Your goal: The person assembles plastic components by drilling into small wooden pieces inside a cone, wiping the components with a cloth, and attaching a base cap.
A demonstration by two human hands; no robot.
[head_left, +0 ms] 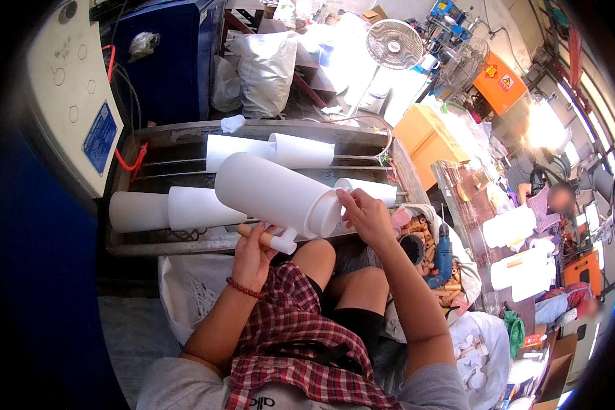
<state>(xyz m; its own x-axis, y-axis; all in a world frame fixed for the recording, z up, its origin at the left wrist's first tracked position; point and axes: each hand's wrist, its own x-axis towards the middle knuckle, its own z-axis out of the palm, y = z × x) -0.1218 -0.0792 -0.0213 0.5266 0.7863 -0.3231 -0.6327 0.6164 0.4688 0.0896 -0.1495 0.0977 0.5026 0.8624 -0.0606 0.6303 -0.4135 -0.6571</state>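
Observation:
My right hand [366, 213] is closed on the rim of a large white plastic cup [270, 193], which lies tilted over the trough with its rim end toward me. It may be several cups nested, as more than one rim edge shows. My left hand [254, 254] is wrapped round a tan wooden handle [263, 236]. At the handle's end sits a white plastic socket [284, 241], close against the cup; whether they are joined I cannot tell. More white cups [205, 207] lie sideways in two rows in the trough, the far ones [301, 150] along metal rods.
The long trough [184, 244] stands before my knees. On my right, a sack holds tan wooden handles [449, 298] and a blue power drill [443, 256]. A bag of white parts [473, 355] is nearby. A machine [68, 89] stands left, a fan [393, 45] beyond; people work far right.

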